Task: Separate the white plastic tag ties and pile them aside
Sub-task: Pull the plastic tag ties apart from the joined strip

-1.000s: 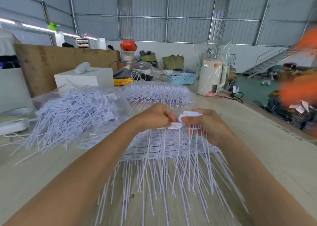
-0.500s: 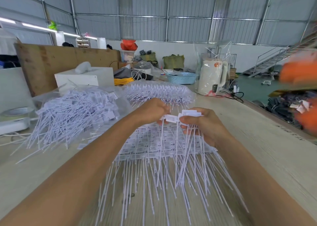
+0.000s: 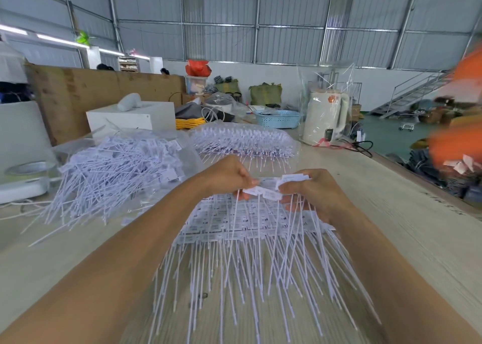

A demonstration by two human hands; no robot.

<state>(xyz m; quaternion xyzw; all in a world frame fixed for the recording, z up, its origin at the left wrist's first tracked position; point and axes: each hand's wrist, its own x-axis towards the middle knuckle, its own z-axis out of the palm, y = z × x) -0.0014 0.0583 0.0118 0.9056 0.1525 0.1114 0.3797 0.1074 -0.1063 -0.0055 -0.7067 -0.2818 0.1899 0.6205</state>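
1. Your left hand (image 3: 227,178) pinches the head of one white tag tie (image 3: 254,191) between fingers and thumb, right at the edge of the bunch.
2. Your right hand (image 3: 310,195) is curled round the bunch of tag ties (image 3: 292,180), gripping them just under their flat heads. The two hands nearly touch.
3. The long axis of every tie runs from the heads at your hands down toward you, tails fanning out over the counter (image 3: 407,234). So the pinched tie lies to the left of the bunch; it should come free if pulled leftward and away, along its own length.
4. The separated pile (image 3: 112,171) lies on the counter to your left, nearer the left hand, so that hand looks best placed to drop the tie there.
5. Beneath your hands lies a sheet of joined ties (image 3: 234,221); another bagged batch (image 3: 242,141) sits beyond.
6. The heads carry printing, but it is too small to read.
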